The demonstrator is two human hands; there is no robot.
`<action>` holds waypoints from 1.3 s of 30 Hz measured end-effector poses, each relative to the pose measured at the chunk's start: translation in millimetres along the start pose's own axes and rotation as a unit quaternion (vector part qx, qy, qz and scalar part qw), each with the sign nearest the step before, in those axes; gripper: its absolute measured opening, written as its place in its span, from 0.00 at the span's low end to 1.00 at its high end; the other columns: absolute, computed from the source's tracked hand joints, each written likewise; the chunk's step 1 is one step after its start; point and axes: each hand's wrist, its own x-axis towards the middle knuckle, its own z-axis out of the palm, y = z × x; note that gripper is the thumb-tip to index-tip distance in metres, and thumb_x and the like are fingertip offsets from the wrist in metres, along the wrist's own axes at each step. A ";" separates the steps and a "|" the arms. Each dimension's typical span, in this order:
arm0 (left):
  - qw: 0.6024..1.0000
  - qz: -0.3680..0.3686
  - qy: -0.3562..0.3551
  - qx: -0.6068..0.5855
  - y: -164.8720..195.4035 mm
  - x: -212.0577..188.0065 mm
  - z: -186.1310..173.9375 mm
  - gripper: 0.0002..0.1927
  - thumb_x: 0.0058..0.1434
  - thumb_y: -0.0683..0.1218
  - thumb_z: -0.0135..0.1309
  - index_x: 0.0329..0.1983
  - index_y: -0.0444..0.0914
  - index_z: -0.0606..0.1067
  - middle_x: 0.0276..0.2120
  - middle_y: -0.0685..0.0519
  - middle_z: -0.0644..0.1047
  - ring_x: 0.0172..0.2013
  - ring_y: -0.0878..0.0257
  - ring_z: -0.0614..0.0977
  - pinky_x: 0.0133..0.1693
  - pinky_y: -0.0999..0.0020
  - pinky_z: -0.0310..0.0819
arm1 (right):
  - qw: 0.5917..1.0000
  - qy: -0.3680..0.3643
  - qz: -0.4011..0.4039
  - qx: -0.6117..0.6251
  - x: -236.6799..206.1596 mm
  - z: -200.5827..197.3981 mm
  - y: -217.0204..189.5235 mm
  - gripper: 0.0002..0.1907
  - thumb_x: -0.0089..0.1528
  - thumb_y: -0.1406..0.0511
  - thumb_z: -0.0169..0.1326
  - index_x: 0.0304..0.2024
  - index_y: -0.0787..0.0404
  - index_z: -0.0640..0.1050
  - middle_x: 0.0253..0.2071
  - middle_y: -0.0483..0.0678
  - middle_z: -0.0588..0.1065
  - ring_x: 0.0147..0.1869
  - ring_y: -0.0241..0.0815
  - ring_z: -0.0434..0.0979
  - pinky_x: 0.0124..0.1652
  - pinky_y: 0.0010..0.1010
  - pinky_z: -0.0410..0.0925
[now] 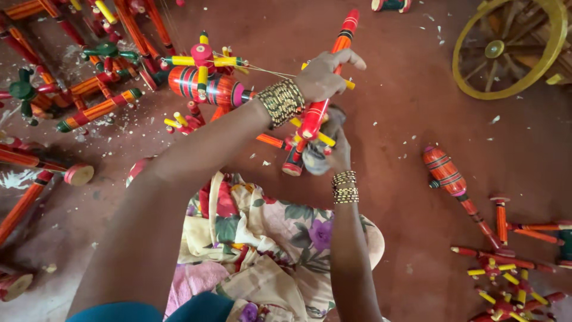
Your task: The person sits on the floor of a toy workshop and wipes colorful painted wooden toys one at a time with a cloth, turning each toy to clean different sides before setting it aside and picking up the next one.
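My left hand (322, 74) is closed around a long red and orange lacquered wooden stick toy (344, 33) with yellow pegs, holding it slanted above the floor. A thin string runs from this hand left to a red barrel-shaped toy (205, 88) with yellow and pink pegs. My right hand (338, 152) is just below, at the stick's lower end, gripping a grey rounded object (314, 160) that looks like a stone. Both wrists wear beaded gold bangles. A floral cloth (262, 238) covers my lap.
A yellow wooden wheel (506, 48) lies at the top right. A red-orange toy with a bulbous head (447, 173) and several painted sticks (506, 280) lie at the right. More painted toys (89, 89) crowd the upper left. Wood chips dot the brown floor.
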 end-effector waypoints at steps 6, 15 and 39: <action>0.998 -0.048 -0.018 -0.040 16.2 -2.9 -5.6 0.22 0.58 0.43 0.58 0.57 0.48 0.75 0.36 0.46 0.74 0.30 0.66 0.79 0.33 0.67 0.77 | 0.967 0.231 -0.038 0.097 3.9 -39.9 -29.3 0.32 0.49 0.78 0.60 0.58 0.62 0.74 0.53 0.47 0.77 0.55 0.40 0.78 0.54 0.32 0.74; 0.976 0.198 0.029 -0.081 2.0 0.8 3.7 0.23 0.55 0.39 0.55 0.55 0.41 0.75 0.42 0.48 0.81 0.42 0.57 0.83 0.45 0.60 0.79 | 0.986 0.043 -0.114 -0.115 -21.7 -26.5 -87.5 0.26 0.52 0.76 0.54 0.55 0.67 0.75 0.51 0.55 0.70 0.53 0.46 0.75 0.49 0.34 0.73; 0.995 -0.045 -0.033 -0.077 17.2 -3.0 -6.1 0.22 0.56 0.42 0.56 0.56 0.42 0.75 0.42 0.46 0.80 0.36 0.58 0.82 0.41 0.65 0.78 | 0.941 -0.233 0.115 -0.218 -11.1 4.1 1.4 0.22 0.56 0.67 0.63 0.53 0.63 0.78 0.46 0.50 0.80 0.50 0.47 0.81 0.51 0.41 0.73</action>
